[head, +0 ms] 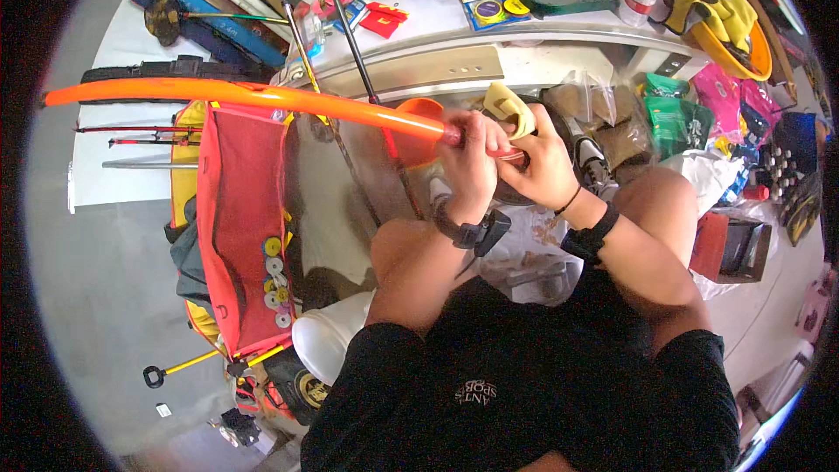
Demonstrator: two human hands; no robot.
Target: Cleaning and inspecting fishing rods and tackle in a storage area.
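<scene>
A long, slightly curved orange tube (282, 99) reaches from my hands out to the far left. My left hand (470, 157) is closed around its reddish near end. Right beside it, the fingers of my right hand (541, 164) pinch a pale yellow folded strip (508, 108), whose material I cannot make out. Between the two hands shows a red piece with a white line (510, 155), partly covered by the fingers. Below the tube, an orange rounded piece (419, 118) is partly hidden behind it.
At the left stands an open red bag (246, 157) with several small spools (274, 265). Two rods (344, 26) lean on the white table (419, 39). On the right are plastic pouches (675, 118), a yellow bowl (760, 46) and an open box (741, 249). A white bucket (324, 341) stands near my left elbow.
</scene>
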